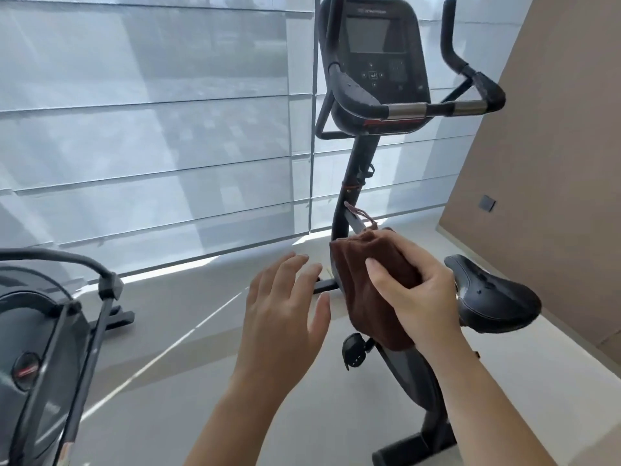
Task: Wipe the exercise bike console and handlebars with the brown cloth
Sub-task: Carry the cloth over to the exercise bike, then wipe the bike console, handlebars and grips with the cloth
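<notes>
Gripping the brown cloth (369, 290) in a closed fist, the right hand (416, 290) holds it bunched up, low and near, in front of the bike's upright post, with folds of fabric hanging down below the knuckles. The left hand (285, 304) is just beside it on the left, fingers spread and palm facing down, holding nothing and not touching the cloth. Up and far from both hands stands the exercise bike console (376, 62), a dark rounded panel with a blank screen and a cluster of buttons beneath it. The handlebars (406, 111) wrap around the console, with a silver sensor band across the near bar and a black grip rising on the far right. The cloth is well apart from both console and handlebars at this point. To the right of the right hand sits the black saddle (490, 294), near the wrist. A pedal (353, 353) shows just below the hanging cloth. On the near left is part of a second exercise machine (50, 331), and pale window blinds (151, 129) fill the far side.
</notes>
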Tool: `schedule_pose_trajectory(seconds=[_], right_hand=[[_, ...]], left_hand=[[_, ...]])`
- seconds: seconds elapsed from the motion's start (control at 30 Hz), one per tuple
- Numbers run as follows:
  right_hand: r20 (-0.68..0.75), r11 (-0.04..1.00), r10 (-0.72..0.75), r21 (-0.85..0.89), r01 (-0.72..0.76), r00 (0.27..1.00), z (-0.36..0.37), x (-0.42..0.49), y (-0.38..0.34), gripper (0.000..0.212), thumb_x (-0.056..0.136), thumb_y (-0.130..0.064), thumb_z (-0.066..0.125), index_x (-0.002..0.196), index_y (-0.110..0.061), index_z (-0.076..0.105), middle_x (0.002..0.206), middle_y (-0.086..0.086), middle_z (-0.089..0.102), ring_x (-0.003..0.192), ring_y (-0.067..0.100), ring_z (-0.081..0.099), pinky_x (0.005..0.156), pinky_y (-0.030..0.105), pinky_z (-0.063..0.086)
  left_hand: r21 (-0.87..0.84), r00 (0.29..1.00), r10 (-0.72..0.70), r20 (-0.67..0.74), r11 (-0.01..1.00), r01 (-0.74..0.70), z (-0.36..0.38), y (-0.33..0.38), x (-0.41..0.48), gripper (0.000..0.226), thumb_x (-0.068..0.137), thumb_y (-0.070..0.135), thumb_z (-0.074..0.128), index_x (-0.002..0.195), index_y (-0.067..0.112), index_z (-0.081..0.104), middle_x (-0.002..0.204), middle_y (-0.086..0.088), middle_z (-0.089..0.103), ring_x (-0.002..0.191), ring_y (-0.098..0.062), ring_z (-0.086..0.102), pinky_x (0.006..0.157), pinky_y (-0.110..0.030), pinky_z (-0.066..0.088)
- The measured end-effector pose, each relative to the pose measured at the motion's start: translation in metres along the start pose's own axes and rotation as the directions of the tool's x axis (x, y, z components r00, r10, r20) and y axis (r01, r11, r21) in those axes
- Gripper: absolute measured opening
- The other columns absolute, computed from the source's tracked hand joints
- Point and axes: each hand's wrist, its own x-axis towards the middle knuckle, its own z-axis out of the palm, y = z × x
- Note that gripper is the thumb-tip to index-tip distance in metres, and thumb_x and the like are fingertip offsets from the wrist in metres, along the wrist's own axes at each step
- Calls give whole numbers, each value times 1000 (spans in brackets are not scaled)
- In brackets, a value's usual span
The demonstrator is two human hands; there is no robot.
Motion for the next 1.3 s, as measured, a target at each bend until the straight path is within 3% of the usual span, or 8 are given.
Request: schedule_pose_trajectory(seconds=[0.17, 0.37, 0.67, 0.83, 1.03, 1.1, 1.2, 1.3], right_hand=[[-50, 999, 40, 39, -38, 998, 22, 63, 38, 26, 77, -28, 65, 99, -42, 66, 93, -16, 70, 92, 4, 64, 75, 11, 49], [-100, 999, 22, 44, -17, 995, 32, 157, 102, 27, 76, -28, 66, 98, -44, 66, 95, -17, 69, 93, 3, 63, 75, 10, 48], [-219, 998, -62, -37, 55, 974, -3, 320, 176, 26, 78, -30, 64, 104, -36, 65, 94, -19, 68, 91, 0, 62, 74, 8, 48], [-289, 994, -79, -97, 53, 954, -18, 380, 200, 25, 82, -23, 67, 99, -40, 61, 86, -32, 66, 91, -8, 60, 75, 7, 49], [-531, 960, -221, -265, 88, 818, -38, 454, 203, 27, 78, -25, 63, 97, -45, 60, 95, -20, 65, 92, -6, 60, 79, 6, 46], [-525, 942, -268, -318, 107, 807, -42, 459, 196, 28, 78, -25, 62, 101, -42, 62, 98, -10, 67, 94, 0, 60, 84, 10, 46], [-452, 866, -357, -489, 107, 818, -31, 468, 194, 29, 80, -23, 62, 108, -27, 65, 98, 3, 64, 90, 8, 59, 83, 6, 43], [-306, 832, -295, -548, 86, 905, -7, 472, 195, 32, 81, -26, 65, 113, -19, 65, 98, 7, 64, 89, 15, 59, 80, 4, 41]], left_hand=[[-15, 999, 6, 47, 1000, -5, 43, -40, 47, 35, 85, 28, 44, 107, 7, 63, 112, -10, 63, 110, -28, 54, 96, -37, 36], [-34, 998, 68, 17, 997, -68, 114, -78, 136, 36, 86, 28, 44, 108, 6, 62, 112, -11, 62, 113, -24, 48, 98, -33, 31], [-24, 992, 126, 26, 992, -126, 218, -98, 295, 37, 87, 28, 43, 110, 6, 62, 114, -12, 62, 112, -29, 53, 99, -35, 35], [-36, 981, 192, 8, 981, -191, 252, -106, 353, 37, 86, 27, 43, 109, 6, 62, 114, -13, 62, 111, -30, 54, 98, -34, 35], [-163, 953, 294, -76, 939, -303, 291, -121, 442, 36, 87, 25, 43, 109, 4, 62, 118, -13, 61, 114, -29, 52, 97, -39, 38], [-154, 950, 301, -82, 938, -310, 291, -120, 445, 36, 88, 25, 43, 111, 4, 62, 119, -13, 60, 117, -29, 51, 99, -40, 37], [-155, 952, 295, -79, 940, -304, 291, -128, 449, 37, 88, 25, 43, 112, 3, 61, 119, -14, 59, 117, -29, 50, 100, -39, 36], [-137, 952, 295, -84, 943, -304, 293, -136, 449, 37, 88, 25, 42, 111, 3, 62, 118, -14, 60, 116, -30, 50, 101, -36, 33]])
